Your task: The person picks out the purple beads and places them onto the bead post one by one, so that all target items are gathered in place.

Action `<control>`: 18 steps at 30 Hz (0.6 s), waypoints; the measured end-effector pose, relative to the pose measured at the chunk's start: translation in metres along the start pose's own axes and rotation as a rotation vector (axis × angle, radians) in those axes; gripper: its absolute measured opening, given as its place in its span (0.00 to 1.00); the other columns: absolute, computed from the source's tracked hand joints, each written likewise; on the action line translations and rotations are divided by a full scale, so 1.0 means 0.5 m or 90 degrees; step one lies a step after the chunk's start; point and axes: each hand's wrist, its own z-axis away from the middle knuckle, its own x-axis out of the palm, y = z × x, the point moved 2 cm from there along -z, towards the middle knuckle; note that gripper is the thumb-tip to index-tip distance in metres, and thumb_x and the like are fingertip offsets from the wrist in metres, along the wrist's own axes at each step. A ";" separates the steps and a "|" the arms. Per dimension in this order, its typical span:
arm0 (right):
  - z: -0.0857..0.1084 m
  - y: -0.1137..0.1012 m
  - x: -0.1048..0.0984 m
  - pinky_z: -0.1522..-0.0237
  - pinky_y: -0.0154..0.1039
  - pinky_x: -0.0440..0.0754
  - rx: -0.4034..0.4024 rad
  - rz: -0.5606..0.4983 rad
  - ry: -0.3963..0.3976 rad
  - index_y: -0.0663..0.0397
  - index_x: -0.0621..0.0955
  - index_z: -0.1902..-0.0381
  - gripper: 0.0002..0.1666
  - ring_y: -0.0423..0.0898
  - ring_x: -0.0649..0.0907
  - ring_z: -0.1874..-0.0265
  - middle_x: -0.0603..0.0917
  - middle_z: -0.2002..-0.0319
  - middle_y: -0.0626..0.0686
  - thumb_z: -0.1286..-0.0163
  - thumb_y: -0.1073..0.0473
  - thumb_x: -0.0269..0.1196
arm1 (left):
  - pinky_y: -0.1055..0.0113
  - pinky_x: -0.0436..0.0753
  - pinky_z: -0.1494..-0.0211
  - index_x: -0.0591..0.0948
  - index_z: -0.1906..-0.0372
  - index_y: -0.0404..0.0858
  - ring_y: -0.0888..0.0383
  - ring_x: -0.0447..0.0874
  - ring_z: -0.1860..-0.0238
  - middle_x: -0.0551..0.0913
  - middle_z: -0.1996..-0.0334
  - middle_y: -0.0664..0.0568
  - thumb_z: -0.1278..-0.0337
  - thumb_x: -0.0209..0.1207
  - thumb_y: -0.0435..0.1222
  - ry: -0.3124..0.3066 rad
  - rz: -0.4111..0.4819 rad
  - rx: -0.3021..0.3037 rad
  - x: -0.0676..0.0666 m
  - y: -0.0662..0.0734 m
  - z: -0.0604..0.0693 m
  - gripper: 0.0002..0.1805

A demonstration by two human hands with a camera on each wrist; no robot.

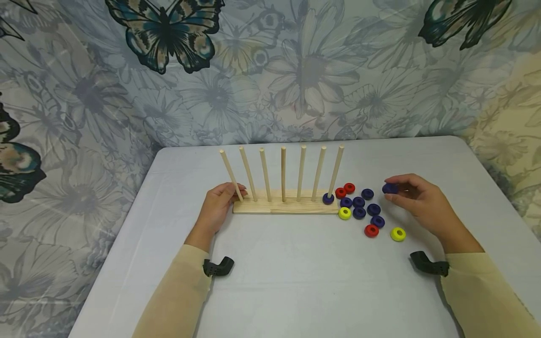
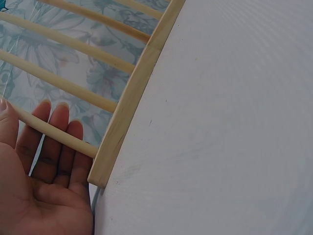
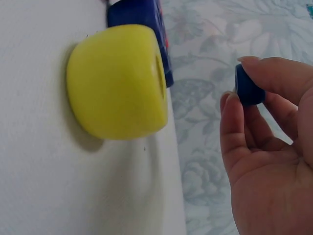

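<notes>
A wooden peg stand (image 1: 270, 207) with a row of upright pegs is on the white table. At its left end, my left hand (image 1: 217, 204) holds the outermost peg (image 2: 58, 134), with the thumb on the near side and the fingers behind. One dark blue ring (image 1: 328, 199) sits low on the rightmost peg (image 1: 336, 170). Off to the right, my right hand (image 1: 422, 206) pinches another dark blue ring (image 3: 248, 87) between thumb and fingertips, held above the tabletop. Loose blue rings (image 1: 359, 202) lie between that hand and the stand.
Among the blue rings lie red rings (image 1: 371, 230) and two yellow rings, one near the stand's right end (image 1: 344, 213) and one nearer me (image 1: 398, 234). Behind the table (image 1: 313, 281) hangs patterned cloth (image 1: 236, 103). Both wrists carry black camera mounts (image 1: 218, 266).
</notes>
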 end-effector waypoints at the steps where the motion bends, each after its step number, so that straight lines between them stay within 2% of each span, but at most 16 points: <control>1: 0.000 -0.003 0.000 0.51 0.18 0.76 -0.001 -0.001 0.003 0.61 0.83 0.37 0.22 0.40 0.79 0.53 0.85 0.47 0.45 0.24 0.62 0.74 | 0.60 0.84 0.40 0.84 0.46 0.19 0.48 0.88 0.47 0.90 0.55 0.41 0.11 0.53 0.40 0.000 -0.001 0.000 0.000 0.000 0.000 0.23; 5: 0.001 -0.011 0.000 0.50 0.17 0.76 -0.019 -0.007 0.013 0.59 0.84 0.38 0.21 0.37 0.81 0.54 0.85 0.48 0.42 0.25 0.67 0.74 | 0.61 0.84 0.40 0.84 0.46 0.19 0.50 0.88 0.48 0.89 0.54 0.39 0.11 0.53 0.40 0.002 -0.006 -0.003 0.000 0.000 0.000 0.23; 10: 0.000 -0.019 0.002 0.49 0.17 0.77 -0.065 -0.019 0.013 0.64 0.83 0.39 0.21 0.34 0.82 0.54 0.84 0.48 0.44 0.28 0.72 0.73 | 0.60 0.84 0.40 0.84 0.46 0.19 0.50 0.88 0.47 0.89 0.54 0.40 0.11 0.53 0.40 0.004 -0.008 -0.004 0.000 0.001 0.000 0.23; 18: -0.001 -0.040 0.008 0.49 0.18 0.77 -0.113 -0.007 0.010 0.65 0.84 0.41 0.21 0.33 0.81 0.51 0.83 0.46 0.53 0.30 0.77 0.72 | 0.60 0.84 0.39 0.84 0.45 0.19 0.48 0.88 0.46 0.90 0.55 0.43 0.11 0.53 0.40 0.002 -0.006 -0.006 -0.001 -0.001 0.000 0.23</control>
